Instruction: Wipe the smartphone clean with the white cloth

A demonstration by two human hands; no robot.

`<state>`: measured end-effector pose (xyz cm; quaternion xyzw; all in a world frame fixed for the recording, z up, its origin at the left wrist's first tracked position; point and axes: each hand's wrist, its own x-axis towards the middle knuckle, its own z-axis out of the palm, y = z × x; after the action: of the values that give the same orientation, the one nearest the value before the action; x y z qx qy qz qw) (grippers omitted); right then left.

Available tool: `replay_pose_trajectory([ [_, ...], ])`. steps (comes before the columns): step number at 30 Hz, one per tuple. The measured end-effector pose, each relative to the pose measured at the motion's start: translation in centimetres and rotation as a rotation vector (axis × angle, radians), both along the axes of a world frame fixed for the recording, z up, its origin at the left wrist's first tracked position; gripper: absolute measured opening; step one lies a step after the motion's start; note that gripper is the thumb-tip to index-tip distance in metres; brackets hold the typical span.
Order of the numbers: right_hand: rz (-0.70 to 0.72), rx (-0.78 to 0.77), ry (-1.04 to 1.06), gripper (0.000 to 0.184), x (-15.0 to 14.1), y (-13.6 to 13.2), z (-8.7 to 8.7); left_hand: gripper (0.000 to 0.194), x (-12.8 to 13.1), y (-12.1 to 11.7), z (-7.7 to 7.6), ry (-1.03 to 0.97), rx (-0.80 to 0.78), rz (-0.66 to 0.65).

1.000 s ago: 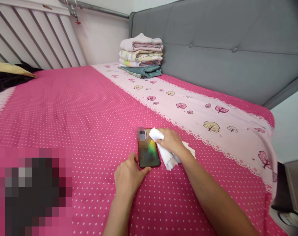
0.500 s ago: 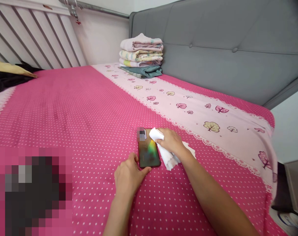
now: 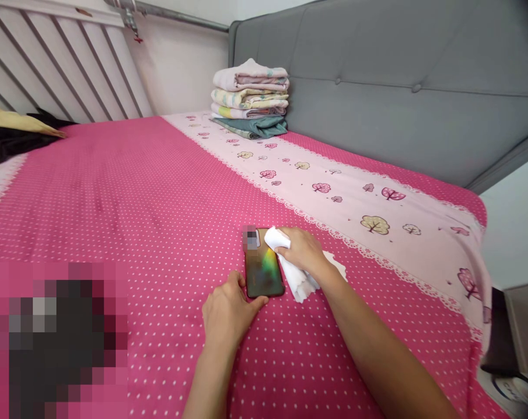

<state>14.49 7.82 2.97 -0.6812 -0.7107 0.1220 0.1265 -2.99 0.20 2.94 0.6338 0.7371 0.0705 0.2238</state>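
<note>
A smartphone [image 3: 264,276] lies back up on the pink bedsheet, its dark glossy back catching a rainbow reflection. My left hand [image 3: 229,308] grips its lower left corner, thumb along the bottom edge and fingers against the left side. My right hand [image 3: 303,247] is closed around a white cloth [image 3: 296,282] with a wavy edge. Part of that cloth is pressed on the upper right of the phone's back; the rest hangs down beside the phone and out behind my wrist. My right fingertips are mostly hidden by the cloth.
A stack of folded bedding [image 3: 250,96] stands by the grey padded headboard [image 3: 377,87]. A white radiator [image 3: 59,64] is at the far left, with dark and yellow fabric [image 3: 20,131] near it. A blurred-out dark object [image 3: 59,349] lies at the lower left.
</note>
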Motion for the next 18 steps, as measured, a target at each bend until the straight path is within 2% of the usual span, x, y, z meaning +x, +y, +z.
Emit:
replay_pose_trajectory([
  [18, -0.01, -0.005, 0.002, 0.048, -0.02, 0.02, -0.01, 0.032, 0.01, 0.03, 0.01, 0.005, 0.0, -0.003],
])
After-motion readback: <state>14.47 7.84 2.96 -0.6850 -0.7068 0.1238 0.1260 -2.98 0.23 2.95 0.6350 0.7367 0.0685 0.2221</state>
